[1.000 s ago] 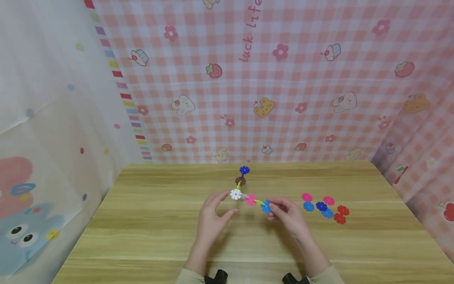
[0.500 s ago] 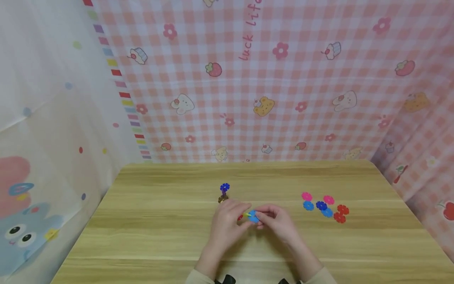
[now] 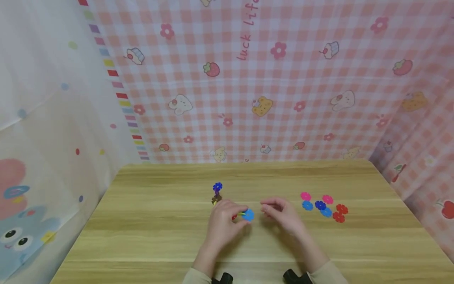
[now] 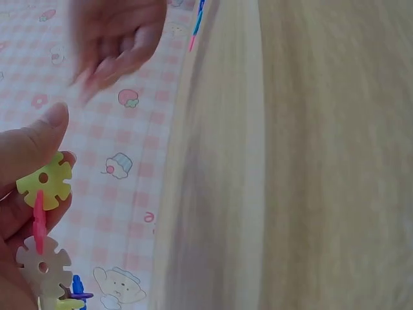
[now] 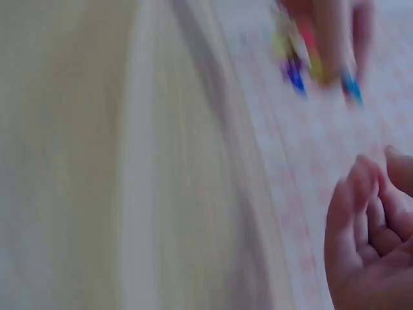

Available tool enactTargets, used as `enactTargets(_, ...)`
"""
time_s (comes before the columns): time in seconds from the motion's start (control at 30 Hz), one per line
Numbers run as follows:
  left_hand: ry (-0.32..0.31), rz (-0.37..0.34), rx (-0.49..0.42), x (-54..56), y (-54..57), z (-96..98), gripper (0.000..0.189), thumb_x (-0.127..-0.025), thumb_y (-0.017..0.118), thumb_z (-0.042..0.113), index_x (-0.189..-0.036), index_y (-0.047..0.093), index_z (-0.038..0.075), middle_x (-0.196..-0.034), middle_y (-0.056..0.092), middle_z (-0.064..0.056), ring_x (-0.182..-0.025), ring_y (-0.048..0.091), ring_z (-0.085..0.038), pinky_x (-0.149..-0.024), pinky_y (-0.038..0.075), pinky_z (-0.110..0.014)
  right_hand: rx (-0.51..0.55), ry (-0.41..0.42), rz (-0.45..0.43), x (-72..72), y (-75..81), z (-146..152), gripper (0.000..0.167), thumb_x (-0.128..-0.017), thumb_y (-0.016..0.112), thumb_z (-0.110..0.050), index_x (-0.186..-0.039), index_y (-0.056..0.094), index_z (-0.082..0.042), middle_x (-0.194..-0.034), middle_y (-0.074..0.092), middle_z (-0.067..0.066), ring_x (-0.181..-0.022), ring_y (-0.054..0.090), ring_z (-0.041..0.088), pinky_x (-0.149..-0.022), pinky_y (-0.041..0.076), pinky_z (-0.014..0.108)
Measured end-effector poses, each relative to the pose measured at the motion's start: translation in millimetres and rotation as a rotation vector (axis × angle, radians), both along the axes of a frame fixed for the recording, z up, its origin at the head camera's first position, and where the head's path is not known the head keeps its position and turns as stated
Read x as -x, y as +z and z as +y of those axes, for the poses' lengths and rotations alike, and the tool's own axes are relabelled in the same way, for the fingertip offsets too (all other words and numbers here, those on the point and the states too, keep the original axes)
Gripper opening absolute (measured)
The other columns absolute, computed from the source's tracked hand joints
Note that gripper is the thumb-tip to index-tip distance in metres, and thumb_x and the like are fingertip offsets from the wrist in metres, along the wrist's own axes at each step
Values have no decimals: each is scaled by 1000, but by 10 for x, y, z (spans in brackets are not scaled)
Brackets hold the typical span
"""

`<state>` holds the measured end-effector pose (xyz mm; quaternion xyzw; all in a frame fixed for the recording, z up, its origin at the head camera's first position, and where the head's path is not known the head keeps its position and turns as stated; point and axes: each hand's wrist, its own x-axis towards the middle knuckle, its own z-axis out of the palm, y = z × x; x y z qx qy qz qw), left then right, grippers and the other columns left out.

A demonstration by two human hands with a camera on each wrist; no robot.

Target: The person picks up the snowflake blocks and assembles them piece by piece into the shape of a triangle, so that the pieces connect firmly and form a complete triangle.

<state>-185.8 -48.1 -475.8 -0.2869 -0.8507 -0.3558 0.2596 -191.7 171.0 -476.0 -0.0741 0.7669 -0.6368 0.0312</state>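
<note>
My left hand pinches a chain of interlocking flower-shaped discs between thumb and fingers. Out past its fingertips shows a light-blue disc. At the chain's far end, behind the hand, a dark-blue disc and a brown disc stick up. In the left wrist view, a yellow disc, a pink disc seen edge-on and a white disc run down along the palm. The middle of the chain is partly hidden by the fingers. My right hand hovers just right of the light-blue disc, fingers loosely bent, holding nothing.
Loose discs lie on the wooden table to the right: pink discs, light-blue discs, a dark-blue disc and red discs. A checked cloth hangs behind the table.
The chain has swung left and nearer, and my left hand has taken hold of it close to the light-blue disc. My right hand has let go of that disc and drawn away right.
</note>
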Motion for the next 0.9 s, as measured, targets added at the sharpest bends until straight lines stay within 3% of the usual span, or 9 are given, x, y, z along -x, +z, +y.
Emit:
enactTargets(0.13,10,-39,-14,4,-28,-8,38,-62,94,16,-95,78,9,-87,75,2,-82,62,-13,-94,48,-38,-348,-189,99,99,-47,454,23,-93,70,-11,-109,68,5,-93,69,9,-84,63,17,-74,52,28)
enactTargets(0.2,13,-55,-18,8,-48,-8,38,-62,94,17,-96,78,9,-88,75,2,-82,62,-13,-92,48,-38,-488,-233,127,123,-73,679,23,-91,73,-13,-108,70,1,-94,70,9,-85,63,20,-73,50,30)
enactTargets(0.27,18,-69,-15,15,-64,-4,38,-63,93,18,-96,78,10,-89,75,2,-83,62,-13,-90,49,-37,-556,-232,154,140,-100,871,24,-88,75,-12,-108,71,0,-96,71,10,-87,63,23,-74,50,34)
enactTargets(0.43,28,-96,3,38,-84,9,38,-64,92,21,-98,78,11,-90,75,2,-84,62,-13,-88,49,-36,-654,-188,219,193,-149,1184,26,-83,81,-16,-106,74,-5,-103,70,13,-94,63,31,-84,49,47)
enactTargets(0.6,29,-128,12,62,-84,8,38,-65,92,23,-98,78,11,-90,75,2,-84,62,-13,-85,50,-35,-702,-151,239,229,-165,1264,30,-80,83,-17,-104,74,-2,-107,69,19,-105,59,42,-94,43,57)
enactTargets(0.73,28,-146,19,83,-84,5,37,-65,92,22,-98,78,10,-89,75,2,-83,63,-14,-84,50,-35,-691,-122,222,233,-167,1245,28,-79,83,-13,-103,74,-1,-104,68,19,-102,60,40,-93,44,56)
enactTargets(0.9,26,-161,22,111,-77,-3,36,-66,91,21,-98,78,9,-91,75,0,-84,64,-15,-85,50,-37,-680,-96,206,240,-184,1203,25,-80,82,-10,-102,73,-3,-96,67,9,-91,59,27,-84,48,46)
